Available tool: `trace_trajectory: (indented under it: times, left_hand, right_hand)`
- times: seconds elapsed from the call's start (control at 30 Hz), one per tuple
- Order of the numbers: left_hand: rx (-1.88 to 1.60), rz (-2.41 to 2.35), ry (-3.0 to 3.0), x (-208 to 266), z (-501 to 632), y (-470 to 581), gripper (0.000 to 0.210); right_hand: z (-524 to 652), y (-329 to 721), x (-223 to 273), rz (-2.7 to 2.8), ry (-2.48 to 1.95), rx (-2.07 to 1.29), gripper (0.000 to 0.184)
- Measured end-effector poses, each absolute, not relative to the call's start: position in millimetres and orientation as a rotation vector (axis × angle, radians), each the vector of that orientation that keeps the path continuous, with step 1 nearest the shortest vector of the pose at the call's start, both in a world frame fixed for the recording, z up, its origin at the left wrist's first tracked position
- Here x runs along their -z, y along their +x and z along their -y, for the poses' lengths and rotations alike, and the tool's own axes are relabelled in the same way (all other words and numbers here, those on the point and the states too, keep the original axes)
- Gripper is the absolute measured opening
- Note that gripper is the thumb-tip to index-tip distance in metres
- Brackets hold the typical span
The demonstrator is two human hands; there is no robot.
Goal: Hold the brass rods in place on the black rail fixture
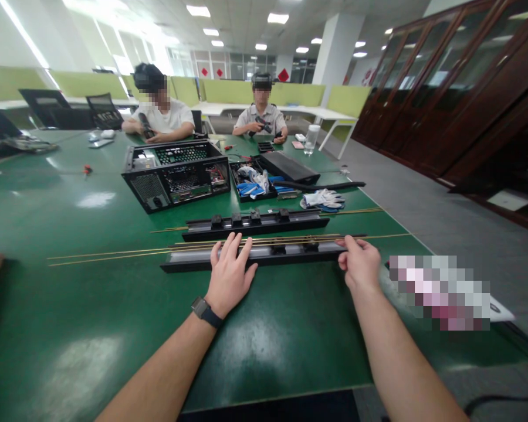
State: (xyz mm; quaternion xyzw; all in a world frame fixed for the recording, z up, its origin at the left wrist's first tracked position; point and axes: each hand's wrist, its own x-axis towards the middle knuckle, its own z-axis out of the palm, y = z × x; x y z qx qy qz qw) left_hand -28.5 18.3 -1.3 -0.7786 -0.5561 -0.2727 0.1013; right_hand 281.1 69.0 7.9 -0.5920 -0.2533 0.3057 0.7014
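Across the table in front of me lies a long black channel rail (202, 266) with a pale inner strip and small black blocks. Thin brass rods (114, 254) run along its top and stick out past both ends. My left hand (231, 274), with a watch on the wrist, rests over the rail's left half, fingers spread across the rods. At the right end, my right hand (361, 258) pinches at the rods; its fingertips partly hide the grip. Just behind is a second black rail (264, 228), carrying several black blocks, with more brass rods (356, 211) beside it.
An open computer case (176, 176) stands behind the rails. Right of it are a black tray (242, 190) with gloves, a black panel (290, 167) and white gloves (323, 199). A glass (311, 140) stands farther back. Two people sit across the table; another hand shows at far left.
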Motion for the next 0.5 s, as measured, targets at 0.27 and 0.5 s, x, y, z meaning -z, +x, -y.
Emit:
trace_trajectory:
  times: [0.27,0.5]
  left_hand:
    - [0.812,1.627,-2.304,1.5,-18.7,-29.4,0.054]
    - [0.835,1.64,-2.301,2.4,-19.3,-29.2,0.054]
  right_hand:
    - [-66.7,276.2,-8.2,0.612,-1.388,-0.847,0.029]
    - [-66.0,280.3,-12.9,0.534,-1.384,-0.781,0.02]
